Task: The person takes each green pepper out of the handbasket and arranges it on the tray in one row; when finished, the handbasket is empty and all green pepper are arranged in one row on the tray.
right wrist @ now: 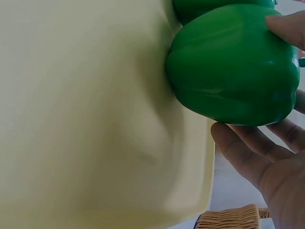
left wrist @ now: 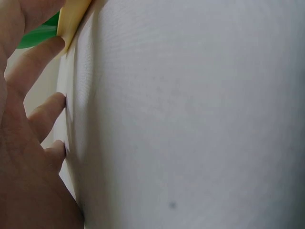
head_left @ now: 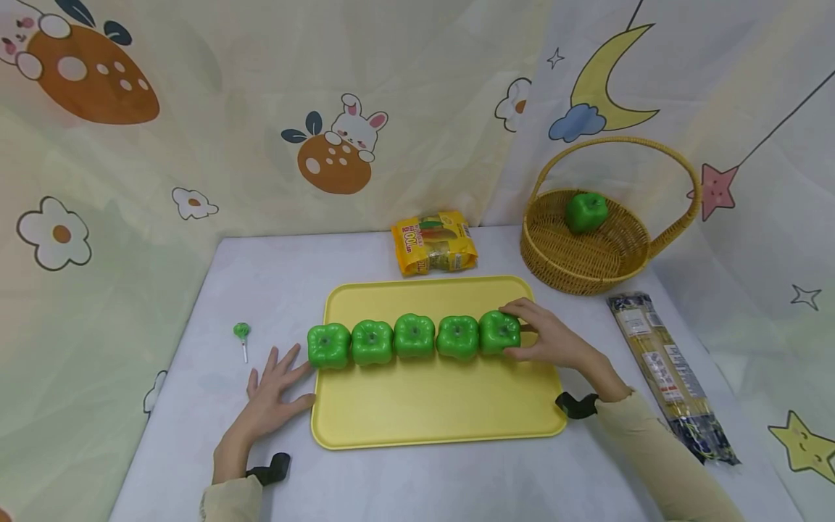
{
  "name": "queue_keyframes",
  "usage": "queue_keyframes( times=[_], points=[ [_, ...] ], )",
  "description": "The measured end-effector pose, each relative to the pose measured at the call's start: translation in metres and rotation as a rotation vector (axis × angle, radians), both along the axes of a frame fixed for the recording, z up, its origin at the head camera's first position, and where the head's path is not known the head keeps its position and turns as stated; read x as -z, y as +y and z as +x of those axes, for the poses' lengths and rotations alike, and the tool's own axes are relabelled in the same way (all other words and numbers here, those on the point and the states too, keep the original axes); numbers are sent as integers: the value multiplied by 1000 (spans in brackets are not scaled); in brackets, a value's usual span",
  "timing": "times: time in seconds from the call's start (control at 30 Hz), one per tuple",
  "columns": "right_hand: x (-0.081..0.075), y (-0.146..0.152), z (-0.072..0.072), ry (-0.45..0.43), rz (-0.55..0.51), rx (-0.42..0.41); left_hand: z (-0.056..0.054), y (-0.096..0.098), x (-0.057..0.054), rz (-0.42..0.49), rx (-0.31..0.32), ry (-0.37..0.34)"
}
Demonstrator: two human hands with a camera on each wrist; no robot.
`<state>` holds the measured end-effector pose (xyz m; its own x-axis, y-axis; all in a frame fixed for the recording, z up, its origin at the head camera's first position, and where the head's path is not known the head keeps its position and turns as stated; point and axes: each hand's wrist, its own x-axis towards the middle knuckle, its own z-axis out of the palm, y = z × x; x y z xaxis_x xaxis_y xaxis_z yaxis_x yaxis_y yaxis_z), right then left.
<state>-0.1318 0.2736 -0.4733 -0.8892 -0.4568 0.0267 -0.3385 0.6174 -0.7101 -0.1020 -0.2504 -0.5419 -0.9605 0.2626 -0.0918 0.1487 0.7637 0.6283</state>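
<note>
Several green bell peppers stand upright in a side-by-side row across the yellow tray (head_left: pixel 437 409). At the row's right end, my right hand (head_left: pixel 551 339) grips the last bell pepper (head_left: pixel 499 333); in the right wrist view its thumb lies on one side of the pepper (right wrist: pixel 233 67) and the fingers on the other. My left hand (head_left: pixel 274 395) has its fingers spread at the tray's left edge, beside the leftmost bell pepper (head_left: pixel 329 346). In the left wrist view, a finger of this hand (left wrist: pixel 28 129) touches the tray's rim (left wrist: pixel 71 21).
Behind the tray's right corner stands a wicker basket (head_left: pixel 554 261) with one green bell pepper (head_left: pixel 586 212) inside. A yellow food packet (head_left: pixel 433 243) lies behind the tray. A long pack of noodles (head_left: pixel 672 377) lies at the right, a green lollipop (head_left: pixel 242 332) at the left.
</note>
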Motion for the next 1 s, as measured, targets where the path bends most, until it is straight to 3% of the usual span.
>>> queue_keyframes(
  times=[0.63,1.0],
  points=[
    [4,-5,-2,-8,18,-1,0,0,2,-1,2,0],
    [3,-2,-4,37,23,-11,1,1,1,9,0,16]
  ],
)
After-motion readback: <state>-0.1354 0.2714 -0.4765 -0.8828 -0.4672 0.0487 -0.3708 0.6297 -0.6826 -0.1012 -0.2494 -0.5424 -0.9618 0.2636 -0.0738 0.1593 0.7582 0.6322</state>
